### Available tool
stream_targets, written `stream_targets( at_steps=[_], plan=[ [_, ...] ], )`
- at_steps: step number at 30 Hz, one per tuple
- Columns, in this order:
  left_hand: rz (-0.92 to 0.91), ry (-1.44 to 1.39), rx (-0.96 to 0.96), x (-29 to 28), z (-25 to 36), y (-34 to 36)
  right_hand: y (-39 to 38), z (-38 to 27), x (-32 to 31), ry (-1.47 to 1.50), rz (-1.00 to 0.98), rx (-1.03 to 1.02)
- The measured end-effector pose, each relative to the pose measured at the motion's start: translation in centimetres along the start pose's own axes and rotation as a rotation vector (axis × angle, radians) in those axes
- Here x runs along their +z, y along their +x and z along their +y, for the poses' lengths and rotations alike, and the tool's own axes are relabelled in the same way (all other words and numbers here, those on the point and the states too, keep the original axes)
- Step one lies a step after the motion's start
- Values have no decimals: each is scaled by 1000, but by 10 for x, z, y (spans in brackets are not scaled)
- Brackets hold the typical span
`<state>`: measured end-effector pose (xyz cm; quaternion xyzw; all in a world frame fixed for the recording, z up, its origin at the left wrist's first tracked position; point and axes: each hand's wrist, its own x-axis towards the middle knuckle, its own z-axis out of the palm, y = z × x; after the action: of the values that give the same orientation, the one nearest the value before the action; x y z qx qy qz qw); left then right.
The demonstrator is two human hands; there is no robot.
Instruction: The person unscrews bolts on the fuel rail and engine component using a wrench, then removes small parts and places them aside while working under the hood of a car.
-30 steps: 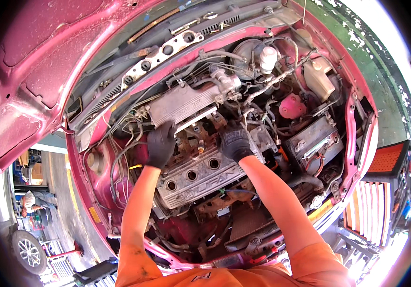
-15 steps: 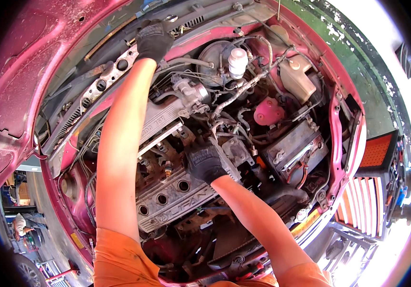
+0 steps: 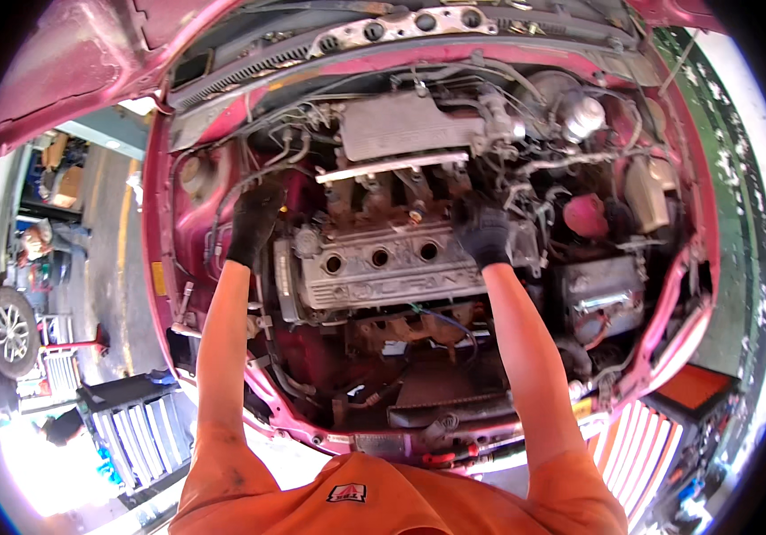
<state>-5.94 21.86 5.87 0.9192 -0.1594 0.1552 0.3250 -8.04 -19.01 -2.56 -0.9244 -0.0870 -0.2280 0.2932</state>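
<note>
Both my hands wear black gloves and reach into a car's engine bay. My left hand (image 3: 256, 223) is down beside the left end of the grey valve cover (image 3: 387, 278), next to some hoses; its fingers are lost in shadow. At the cover's right end lies my right hand (image 3: 483, 232), its fingers pointing away from me and hard to make out against the dark parts. Between the hands, several round holes show along the cover. Behind it stands the grey intake manifold (image 3: 401, 125), with a bright metal rail (image 3: 392, 167) along its front.
A flat metal gasket with round holes (image 3: 374, 32) lies on the cowl at the back. To the right are a battery (image 3: 601, 294) and a white-capped reservoir (image 3: 584, 116). The raised pink hood (image 3: 71, 71) hangs at upper left. Tool cabinets (image 3: 138, 437) flank the car.
My left hand has come down from the cowl to the left end of the valve cover. My right hand stays at the cover's right end. The view has turned and shifted.
</note>
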Motion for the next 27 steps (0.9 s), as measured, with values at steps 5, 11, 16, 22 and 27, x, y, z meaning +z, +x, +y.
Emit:
stream_targets(
  at_steps=[5, 11, 16, 22, 27],
  plan=[
    [-137, 394, 250, 61, -69, -23, -15, -16, -37, 254, 176, -174],
    [-420, -21, -63, 86, -45, -7, -56, 56, -205, -72, 11, 430],
    [-585, -19, -298, 65, 18, 33, -119, 141, -300, -593, -170, 428],
    [-525, -589, -566, 95, -65, -16, -130, 166, -292, -649, -502, -149],
    [-556, -89, -50, 102, -58, -12, -111, 152, -289, -747, -806, -152]
  ],
)
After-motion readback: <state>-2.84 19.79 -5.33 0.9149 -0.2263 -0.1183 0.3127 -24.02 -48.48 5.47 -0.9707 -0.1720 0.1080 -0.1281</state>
